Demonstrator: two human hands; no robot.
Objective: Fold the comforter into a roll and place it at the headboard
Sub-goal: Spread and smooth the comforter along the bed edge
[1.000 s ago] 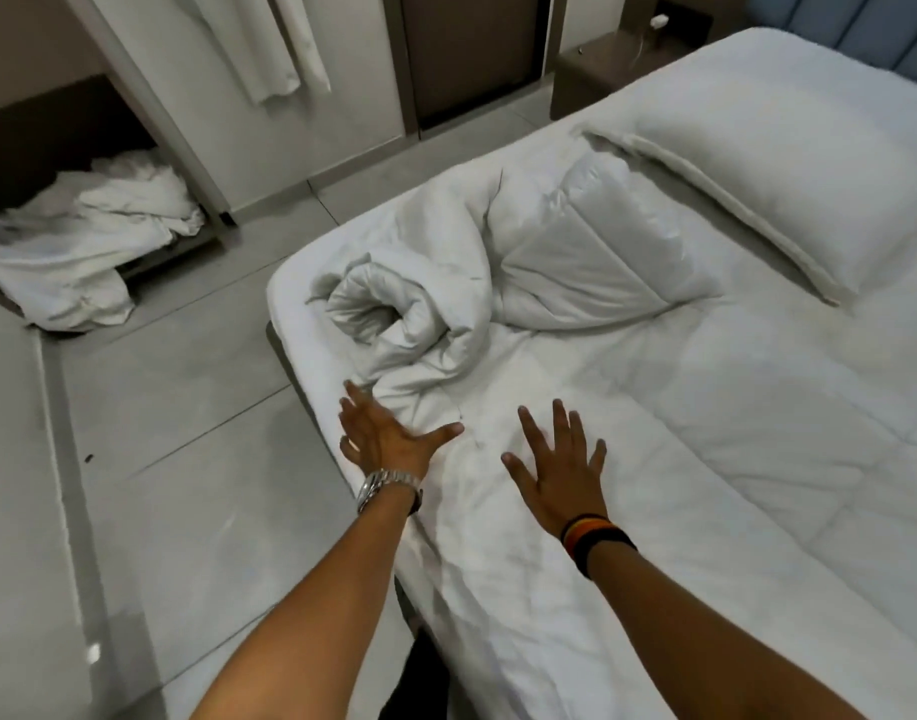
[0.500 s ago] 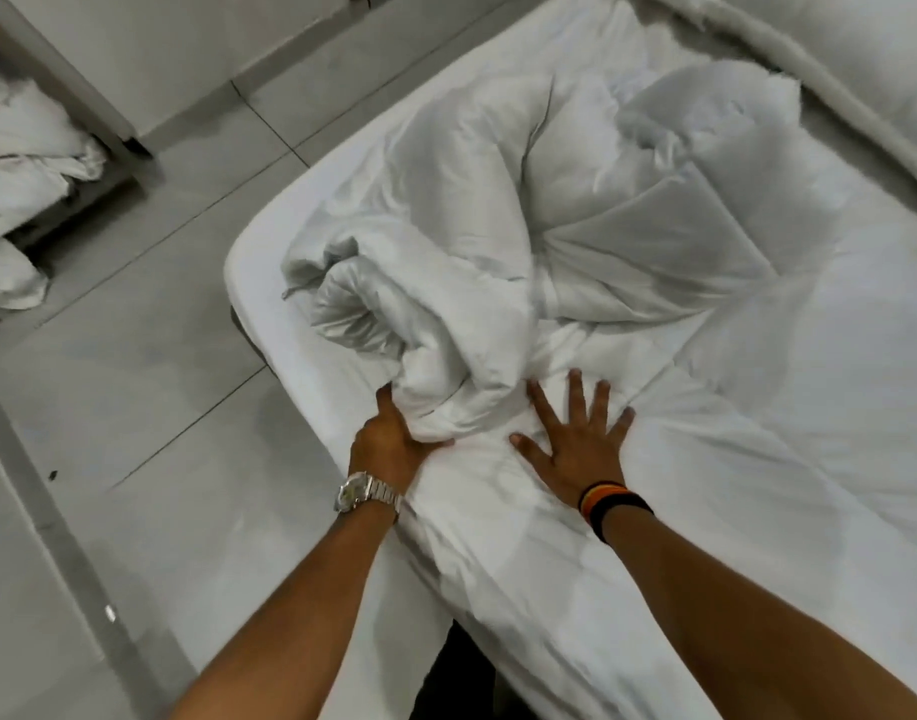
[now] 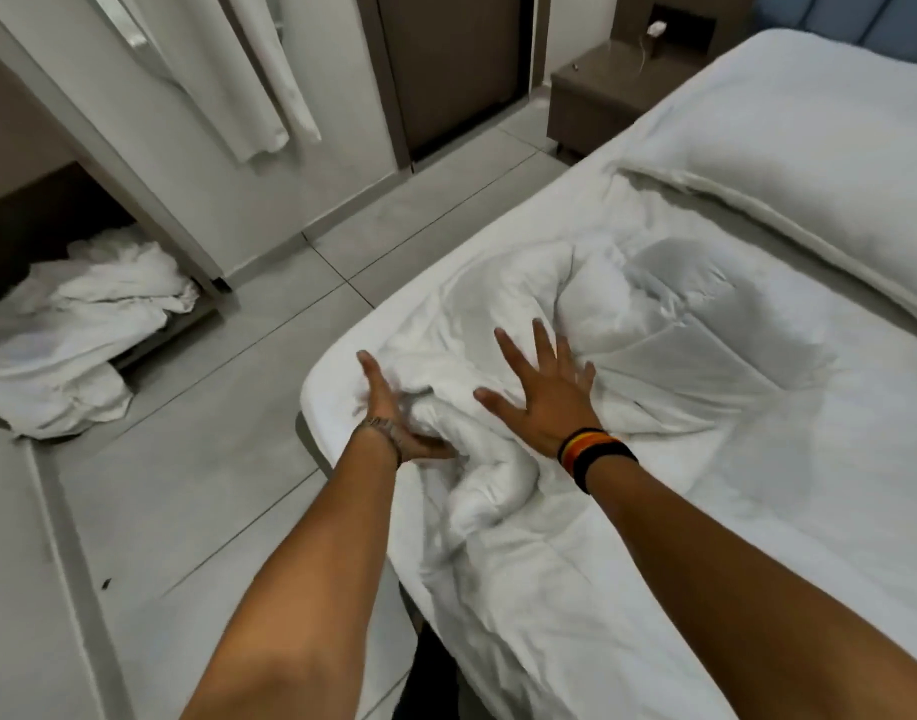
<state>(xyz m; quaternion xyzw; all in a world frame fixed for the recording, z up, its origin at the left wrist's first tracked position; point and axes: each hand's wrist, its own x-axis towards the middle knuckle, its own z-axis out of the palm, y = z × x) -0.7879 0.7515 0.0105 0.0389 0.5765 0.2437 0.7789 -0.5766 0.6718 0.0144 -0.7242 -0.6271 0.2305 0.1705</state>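
The white comforter (image 3: 648, 324) lies on the bed as a loose, bunched roll near the bed's left edge, with its flat part spreading toward me. My left hand (image 3: 388, 407) is pressed against the roll's left end, fingers straight and thumb tucked under a fold. Flat on top of the roll rests my right hand (image 3: 547, 402), fingers spread wide. The blue padded headboard (image 3: 856, 15) shows at the top right, well beyond the roll.
A white pillow (image 3: 809, 163) lies between the roll and the headboard. A brown nightstand (image 3: 601, 96) stands by the bed's far corner. White linen (image 3: 71, 330) is heaped in a low wardrobe shelf on the left. Grey tiled floor (image 3: 196, 459) runs beside the bed.
Both hands moved from the flat part up onto the roll and pushed it farther toward the pillow. The view lifted, showing the pillow and headboard again.
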